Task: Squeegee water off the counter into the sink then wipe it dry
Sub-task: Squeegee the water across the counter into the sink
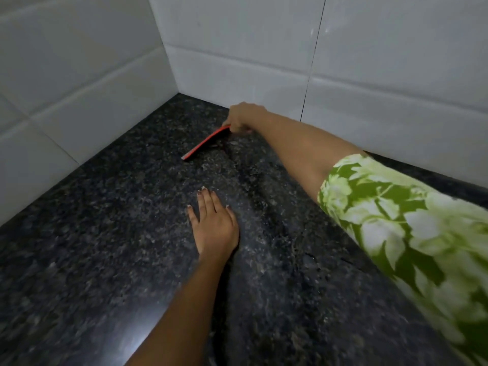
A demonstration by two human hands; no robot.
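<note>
A dark speckled granite counter fills the lower view and meets white tiled walls in a corner. My right hand reaches far toward the back wall and grips a red squeegee, whose blade rests on the counter and slants down to the left. Wet streaks run along the stone from the blade toward me. My left hand lies flat on the counter, palm down, fingers together, holding nothing. The sink is out of view.
White wall tiles rise on the left and at the back, closing off the corner. My green floral sleeve covers the right side of the counter.
</note>
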